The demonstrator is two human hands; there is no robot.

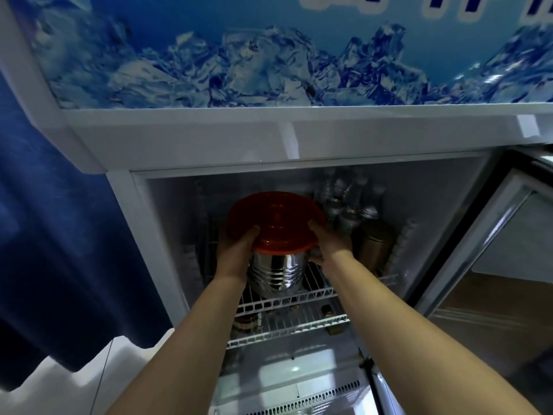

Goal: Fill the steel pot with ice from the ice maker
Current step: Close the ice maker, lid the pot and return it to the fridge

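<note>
Both hands on the steel pot (276,274), one at each side, at the top wire shelf (302,295) inside the open cabinet (185,136); left hand (236,245) has its thumb laid on the edge of the orange lid (275,218) and its fingers curled round the pot wall beneath the rim; right hand (329,244) mirrors it, thumb on the lid edge, fingers wrapped round the far side, their tips only partly in view. Reason for the grip, as I judge it: the polished ribbed wall is slippery, so the rim gives purchase, and the thumbs pin the lid so it cannot slide off while the pot is carried. Pot upright, its base level with the front rail of the shelf; cannot tell whether it rests on the wires or hangs just above them. Lid on, so contents unseen; no ice visible anywhere in the compartment. Glass door (493,265) swung out to my right, clear of both forearms. Clear bottles (344,208) stand at the back right of the same shelf; a bronze canister (375,247) stands just beside my right hand, close enough to knock. Blue curtain (59,235) hangs to the left of the cabinet. Stage, by judgement: early; the pot needs uncovering before any filling.
</note>
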